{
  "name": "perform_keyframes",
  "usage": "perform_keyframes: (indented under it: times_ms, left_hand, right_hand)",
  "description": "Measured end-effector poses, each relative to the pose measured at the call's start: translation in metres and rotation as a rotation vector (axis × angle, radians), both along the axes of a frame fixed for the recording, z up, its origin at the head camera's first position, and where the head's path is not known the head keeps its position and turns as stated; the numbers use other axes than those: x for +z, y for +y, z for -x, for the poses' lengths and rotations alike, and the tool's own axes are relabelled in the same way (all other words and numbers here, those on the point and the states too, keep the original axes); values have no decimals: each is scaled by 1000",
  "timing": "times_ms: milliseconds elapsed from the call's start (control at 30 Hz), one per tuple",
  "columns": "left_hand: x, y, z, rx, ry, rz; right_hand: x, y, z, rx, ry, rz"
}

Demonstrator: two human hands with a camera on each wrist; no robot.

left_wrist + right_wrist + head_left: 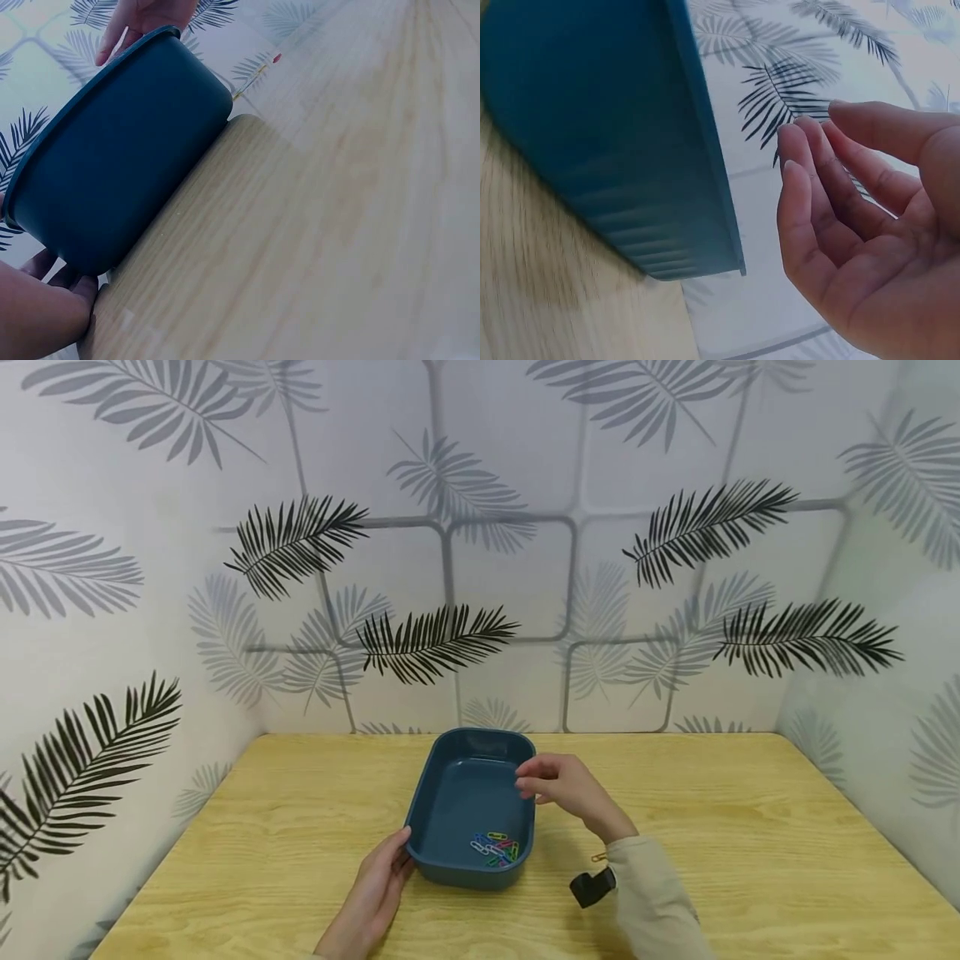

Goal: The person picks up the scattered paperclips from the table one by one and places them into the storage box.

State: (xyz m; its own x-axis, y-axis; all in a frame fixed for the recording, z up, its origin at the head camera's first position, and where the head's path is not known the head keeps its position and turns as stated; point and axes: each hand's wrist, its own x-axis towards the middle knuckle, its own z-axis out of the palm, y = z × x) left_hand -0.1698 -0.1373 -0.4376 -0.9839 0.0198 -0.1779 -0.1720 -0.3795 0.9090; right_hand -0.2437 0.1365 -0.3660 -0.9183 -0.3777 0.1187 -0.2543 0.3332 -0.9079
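A dark blue rectangular tray (pixel 472 802) stands on the table, its long sides running away from me. Several coloured paper clips (pixel 495 848) lie heaped in its near right corner. My left hand (pixel 378 881) holds the tray's near left corner, thumb at the rim; the left wrist view shows fingers (pixel 75 281) tucked against the lower corner. Beside the far right rim hovers my right hand (pixel 566 789), fingers loosely bent toward the thumb. In the right wrist view nothing shows between its fingertips (pixel 791 139), and the tray wall (pixel 622 135) stands close by.
An orange paper clip (pixel 598 857) lies on the wooden table (pixel 750 827) to the right of the tray, partly behind the right sleeve (pixel 656 893). A black wrist camera (pixel 592 887) sticks out from that sleeve. Leaf-patterned walls (pixel 510 685) border the table's back and sides.
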Motion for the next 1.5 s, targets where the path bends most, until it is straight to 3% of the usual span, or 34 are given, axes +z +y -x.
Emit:
perform_keyframes:
  times_ms: [267,467,567,933,1233,1500]
  left_hand:
    - [-1,0,-1,6,7,0]
    - [-2,-1,-1,13,13,3]
    - [-2,-1,0,24,11,4]
    - [-3,-2,0,22,13,17]
    - [-1,-1,1,23,5,10]
    - [0,0,0,25,-3,10]
  right_hand:
    - [0,17,1,-21,-32,31]
    - [-1,32,1,-28,-36,-10]
    - [-4,41,3,-73,-24,-34]
    - [-30,70,14,-256,142,-312]
    - [-40,84,20,-256,200,-419]
    - [-40,98,17,-256,140,-549]
